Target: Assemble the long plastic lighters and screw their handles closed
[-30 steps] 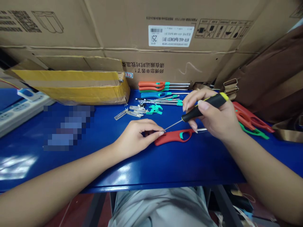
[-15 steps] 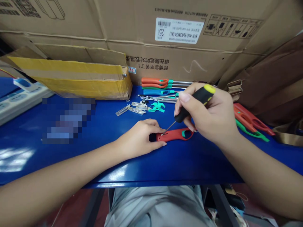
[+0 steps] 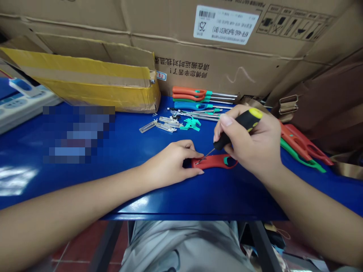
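Note:
My left hand point(image 3: 173, 164) is closed on the end of a red lighter handle point(image 3: 213, 161), pinching it between thumb and fingers against the blue table. A teal trigger piece point(image 3: 227, 161) shows inside the handle's loop. My right hand point(image 3: 252, 139) grips a black and yellow screwdriver point(image 3: 240, 126). The screwdriver slants down to the left, its tip at the handle's left end beside my left fingertips. Whether the tip sits in a hole there I cannot tell. Part of the loop's right end lies close below my right fingers.
Behind my hands lie clear plastic tubes point(image 3: 148, 126), teal plastic parts point(image 3: 191, 124) and long lighters point(image 3: 188, 93) with metal stems. More red and green handles point(image 3: 303, 145) rest at the right. A yellow-taped carton point(image 3: 113, 90) and a power strip point(image 3: 28, 102) stand at the left.
The camera view has shifted slightly, so most things appear moved a little. The screwdriver leans somewhat lower, its tip still at the same end of the red handle. Both hands keep their hold.

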`<state>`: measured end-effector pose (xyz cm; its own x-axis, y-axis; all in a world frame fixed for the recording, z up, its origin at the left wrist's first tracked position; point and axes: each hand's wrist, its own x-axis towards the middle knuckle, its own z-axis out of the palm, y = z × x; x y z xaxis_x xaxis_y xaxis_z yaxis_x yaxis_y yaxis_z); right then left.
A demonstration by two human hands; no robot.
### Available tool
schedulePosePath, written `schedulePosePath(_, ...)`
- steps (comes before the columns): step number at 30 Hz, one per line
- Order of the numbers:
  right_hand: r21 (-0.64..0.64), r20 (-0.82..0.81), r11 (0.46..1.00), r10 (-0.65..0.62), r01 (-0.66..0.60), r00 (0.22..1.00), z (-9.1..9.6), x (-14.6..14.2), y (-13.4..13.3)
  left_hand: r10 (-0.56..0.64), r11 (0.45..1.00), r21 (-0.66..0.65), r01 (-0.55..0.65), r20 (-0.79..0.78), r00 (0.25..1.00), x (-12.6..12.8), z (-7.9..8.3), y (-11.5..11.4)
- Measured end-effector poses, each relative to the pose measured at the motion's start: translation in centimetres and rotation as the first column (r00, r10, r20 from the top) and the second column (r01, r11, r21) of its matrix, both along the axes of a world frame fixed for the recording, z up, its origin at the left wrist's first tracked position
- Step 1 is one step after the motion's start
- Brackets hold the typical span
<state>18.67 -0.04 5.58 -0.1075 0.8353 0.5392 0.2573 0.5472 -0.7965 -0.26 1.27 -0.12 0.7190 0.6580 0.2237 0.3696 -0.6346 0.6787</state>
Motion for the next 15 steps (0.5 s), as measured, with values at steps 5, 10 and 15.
schedulePosePath(5, 0.025, -0.008, 1.000, -0.004, 0.004, 1.000, -0.28, 0.03, -0.11, 0.004, 1.000, 0.007, -0.004, 0.028, 1.000, 0.02, -0.21, 0.03)
schedulePosePath(10, 0.050, 0.017, 0.999, -0.012, 0.011, 1.000, -0.49, 0.07, -0.27, -0.003, 1.000, 0.021, 0.002, 0.028, 1.000, -0.02, -0.22, 0.03)
schedulePosePath(15, 0.080, 0.066, 0.997, -0.001, -0.004, 0.998, -0.66, 0.12, -0.40, 0.010, 0.999, 0.033, -0.011, 0.021, 1.000, -0.03, -0.23, 0.01)
